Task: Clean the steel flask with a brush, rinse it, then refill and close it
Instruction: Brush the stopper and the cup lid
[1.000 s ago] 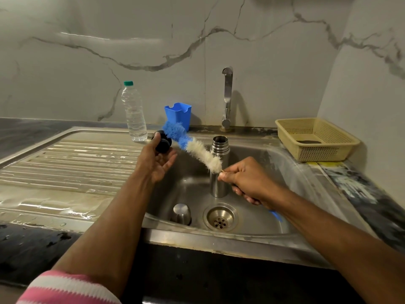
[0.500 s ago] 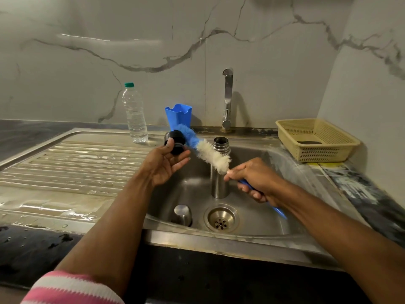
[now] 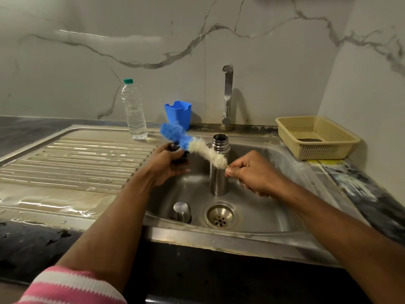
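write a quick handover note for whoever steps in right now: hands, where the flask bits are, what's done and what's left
Left hand: holds the black stopper over the sink.
Right hand: grips the bottle brush, whose blue tip lies against the stopper.
Steel flask: open, upright in the basin. Its steel cup cap stands upside down beside the drain.
Tap is off; plastic water bottle stands capped on the drainboard.
Done: flask opened.
Left: finish brushing, rinse, refill, close.
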